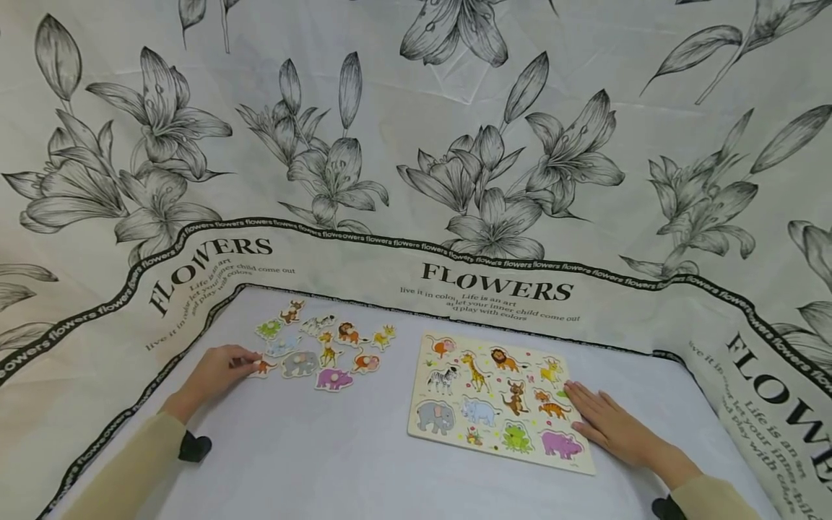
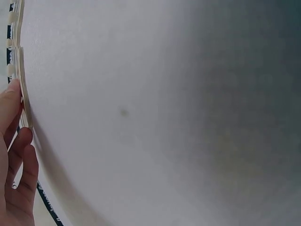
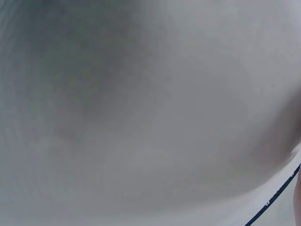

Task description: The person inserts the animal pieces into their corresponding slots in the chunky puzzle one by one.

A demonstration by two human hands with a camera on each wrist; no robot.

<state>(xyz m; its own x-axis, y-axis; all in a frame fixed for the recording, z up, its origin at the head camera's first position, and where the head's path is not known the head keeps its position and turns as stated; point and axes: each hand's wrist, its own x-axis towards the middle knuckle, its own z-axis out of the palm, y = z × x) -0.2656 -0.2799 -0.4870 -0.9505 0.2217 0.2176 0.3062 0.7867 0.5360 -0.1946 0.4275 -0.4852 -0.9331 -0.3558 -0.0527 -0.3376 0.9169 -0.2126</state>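
Note:
My left hand point(image 1: 224, 370) is at the left of the table, pinching a small orange tiger puzzle piece point(image 1: 264, 365) between thumb and fingers. In the left wrist view, the same hand point(image 2: 19, 155) shows at the left edge, fingertips against thin wooden pieces. Beside it lies a group of animal pieces, among them a grey elephant point(image 1: 299, 364), a purple hippo point(image 1: 334, 379), a lion point(image 1: 351, 332) and a green frog point(image 1: 269, 329). My right hand point(image 1: 614, 427), fingers extended, rests on the right edge of the wooden puzzle board point(image 1: 448, 438), which shows matching animal pictures.
A white tabletop point(image 1: 292, 455) lies under everything. Around it runs cloth point(image 1: 351, 260) printed with flowers and lettering, rising behind the table. The right wrist view shows mostly blurred white surface point(image 3: 188, 141).

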